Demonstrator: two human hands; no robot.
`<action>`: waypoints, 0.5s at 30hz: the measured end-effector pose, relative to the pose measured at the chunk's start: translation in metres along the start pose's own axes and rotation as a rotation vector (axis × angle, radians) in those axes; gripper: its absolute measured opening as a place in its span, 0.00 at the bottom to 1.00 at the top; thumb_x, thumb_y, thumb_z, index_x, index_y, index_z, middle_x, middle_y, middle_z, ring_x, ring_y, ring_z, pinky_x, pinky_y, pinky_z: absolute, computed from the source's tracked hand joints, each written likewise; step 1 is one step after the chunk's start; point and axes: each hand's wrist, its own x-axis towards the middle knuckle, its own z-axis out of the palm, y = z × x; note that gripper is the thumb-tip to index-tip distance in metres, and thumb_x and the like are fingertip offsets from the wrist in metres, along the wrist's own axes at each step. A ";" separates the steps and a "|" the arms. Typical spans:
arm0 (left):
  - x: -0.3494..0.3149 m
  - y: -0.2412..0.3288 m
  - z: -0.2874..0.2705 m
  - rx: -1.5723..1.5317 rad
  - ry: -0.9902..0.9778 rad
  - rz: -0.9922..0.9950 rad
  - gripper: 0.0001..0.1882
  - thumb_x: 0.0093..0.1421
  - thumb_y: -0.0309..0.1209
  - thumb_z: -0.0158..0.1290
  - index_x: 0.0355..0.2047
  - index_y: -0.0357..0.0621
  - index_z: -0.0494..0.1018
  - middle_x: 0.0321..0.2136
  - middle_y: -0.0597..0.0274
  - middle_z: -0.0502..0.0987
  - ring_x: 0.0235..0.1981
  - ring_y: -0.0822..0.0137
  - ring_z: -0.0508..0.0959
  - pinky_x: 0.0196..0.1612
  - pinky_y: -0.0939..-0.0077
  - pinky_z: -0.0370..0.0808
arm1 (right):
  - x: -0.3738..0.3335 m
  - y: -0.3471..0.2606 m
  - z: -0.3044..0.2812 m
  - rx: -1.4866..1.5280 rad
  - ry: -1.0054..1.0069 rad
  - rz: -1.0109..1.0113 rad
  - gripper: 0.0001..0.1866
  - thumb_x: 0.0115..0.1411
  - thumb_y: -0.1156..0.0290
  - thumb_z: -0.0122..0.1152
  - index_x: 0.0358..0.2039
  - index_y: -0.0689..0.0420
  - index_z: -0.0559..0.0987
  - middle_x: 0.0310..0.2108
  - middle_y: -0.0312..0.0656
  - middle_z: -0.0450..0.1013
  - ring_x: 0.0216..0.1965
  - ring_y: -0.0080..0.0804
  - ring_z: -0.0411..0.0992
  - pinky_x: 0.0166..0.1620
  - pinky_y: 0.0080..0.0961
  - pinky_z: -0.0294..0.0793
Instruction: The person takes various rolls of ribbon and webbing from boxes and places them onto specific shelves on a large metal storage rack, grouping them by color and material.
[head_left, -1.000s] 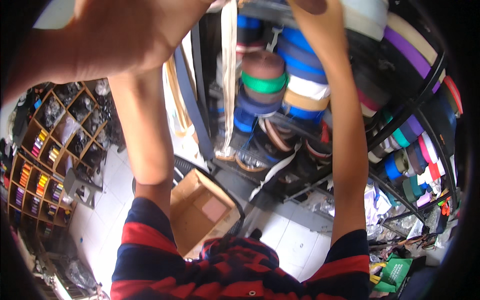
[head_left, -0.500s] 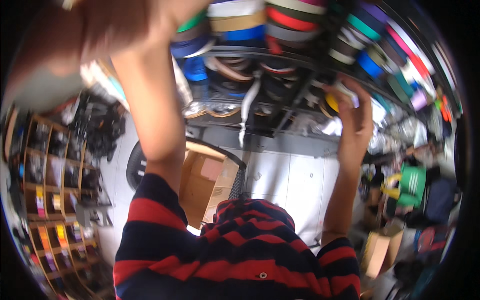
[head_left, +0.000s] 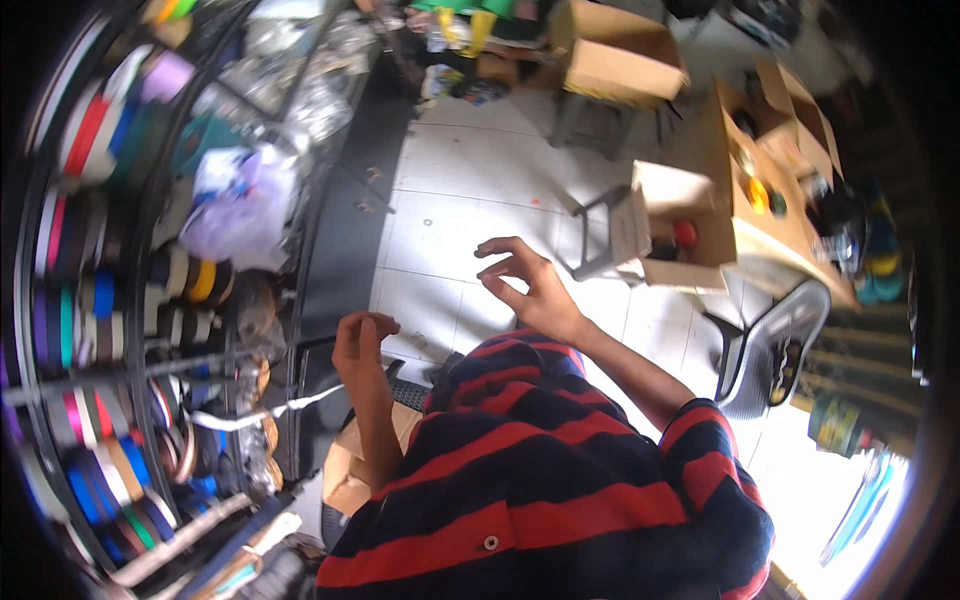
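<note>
My left hand point(head_left: 364, 338) is beside the dark shelf edge, its fingers loosely bent and nothing visible in them. In front of my chest, over the pale floor, my right hand point(head_left: 528, 284) is open, with thumb and fingers apart and nothing between them. A white strap point(head_left: 262, 416) extends from the rack toward my left wrist. Rolls of coloured webbing point(head_left: 108, 470) fill the rack at the left. Below my left forearm stands an open cardboard box point(head_left: 347, 465), partly hidden by my arm.
Black shelving point(head_left: 330, 215) runs along the left, with a pale purple plastic bag point(head_left: 245, 205) on it. An open carton point(head_left: 683, 262) with a red item inside stands at right. Beyond are another carton point(head_left: 622, 62), a wooden desk point(head_left: 738, 185) and a mesh-backed chair point(head_left: 782, 345).
My view has swung to the right, bringing the desk, cartons and chair into sight. Both hands have come away from the rack and down in front of me.
</note>
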 end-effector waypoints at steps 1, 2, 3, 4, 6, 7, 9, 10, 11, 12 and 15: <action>0.006 -0.007 0.017 0.002 -0.046 -0.045 0.12 0.68 0.33 0.43 0.36 0.35 0.70 0.25 0.57 0.75 0.27 0.69 0.75 0.35 0.77 0.70 | -0.009 0.006 -0.019 -0.031 0.044 0.016 0.17 0.59 0.75 0.56 0.48 0.62 0.67 0.45 0.45 0.73 0.44 0.36 0.76 0.50 0.32 0.73; 0.014 -0.010 0.036 0.039 -0.143 -0.065 0.13 0.68 0.33 0.42 0.33 0.35 0.70 0.22 0.60 0.73 0.23 0.71 0.71 0.31 0.77 0.68 | -0.017 0.012 -0.035 -0.061 0.084 0.033 0.16 0.60 0.75 0.55 0.49 0.62 0.67 0.45 0.44 0.72 0.44 0.35 0.76 0.50 0.31 0.73; 0.024 -0.014 0.058 0.069 -0.240 -0.086 0.14 0.68 0.33 0.41 0.30 0.36 0.70 0.18 0.63 0.70 0.19 0.72 0.68 0.28 0.78 0.65 | -0.026 0.020 -0.050 -0.078 0.176 0.048 0.16 0.61 0.75 0.55 0.48 0.63 0.68 0.42 0.45 0.75 0.42 0.35 0.77 0.48 0.30 0.74; 0.033 -0.015 0.079 0.097 -0.329 -0.096 0.16 0.69 0.32 0.40 0.28 0.37 0.69 0.14 0.66 0.68 0.16 0.74 0.65 0.25 0.78 0.62 | -0.033 0.024 -0.064 -0.052 0.234 0.075 0.15 0.61 0.75 0.55 0.48 0.64 0.68 0.41 0.46 0.75 0.41 0.34 0.77 0.47 0.29 0.74; 0.049 -0.029 0.117 0.052 -0.438 -0.124 0.17 0.70 0.34 0.38 0.27 0.37 0.69 0.12 0.68 0.65 0.13 0.78 0.61 0.19 0.79 0.55 | -0.048 0.033 -0.086 0.002 0.348 0.122 0.14 0.62 0.74 0.54 0.47 0.65 0.69 0.39 0.47 0.75 0.40 0.33 0.77 0.46 0.28 0.75; 0.051 -0.025 0.140 0.103 -0.474 -0.135 0.16 0.69 0.33 0.38 0.29 0.37 0.70 0.12 0.68 0.64 0.14 0.79 0.61 0.19 0.80 0.55 | -0.055 0.039 -0.093 0.021 0.429 0.117 0.11 0.63 0.74 0.53 0.44 0.66 0.71 0.34 0.46 0.76 0.38 0.29 0.77 0.44 0.26 0.74; 0.049 -0.021 0.188 0.120 -0.526 -0.143 0.11 0.69 0.32 0.40 0.37 0.37 0.70 0.12 0.70 0.62 0.13 0.82 0.60 0.17 0.85 0.53 | -0.068 0.044 -0.111 0.064 0.514 0.185 0.11 0.63 0.73 0.53 0.43 0.66 0.71 0.32 0.45 0.76 0.37 0.28 0.77 0.43 0.25 0.74; 0.052 -0.025 0.210 0.162 -0.607 -0.125 0.11 0.69 0.32 0.41 0.39 0.38 0.69 0.12 0.70 0.62 0.12 0.82 0.60 0.17 0.85 0.53 | -0.076 0.047 -0.120 0.083 0.562 0.225 0.11 0.63 0.73 0.53 0.42 0.66 0.72 0.31 0.45 0.76 0.36 0.28 0.77 0.42 0.24 0.74; 0.056 -0.028 0.228 0.204 -0.687 -0.105 0.10 0.68 0.31 0.42 0.41 0.38 0.68 0.12 0.71 0.63 0.12 0.82 0.59 0.16 0.85 0.53 | -0.082 0.054 -0.124 0.104 0.681 0.204 0.11 0.61 0.72 0.55 0.40 0.65 0.74 0.29 0.47 0.77 0.34 0.33 0.79 0.40 0.26 0.74; 0.058 -0.031 0.247 0.229 -0.772 -0.083 0.10 0.68 0.31 0.42 0.43 0.38 0.68 0.12 0.72 0.63 0.12 0.83 0.59 0.16 0.85 0.53 | -0.089 0.053 -0.133 0.068 0.728 0.242 0.11 0.61 0.71 0.54 0.40 0.66 0.74 0.30 0.47 0.78 0.34 0.33 0.79 0.41 0.26 0.74; 0.074 -0.037 0.286 0.283 -0.941 -0.183 0.16 0.68 0.36 0.43 0.31 0.36 0.73 0.09 0.75 0.59 0.10 0.84 0.56 0.15 0.85 0.51 | -0.107 0.067 -0.154 0.011 0.830 0.311 0.10 0.61 0.73 0.54 0.40 0.66 0.73 0.30 0.47 0.77 0.34 0.31 0.78 0.41 0.25 0.74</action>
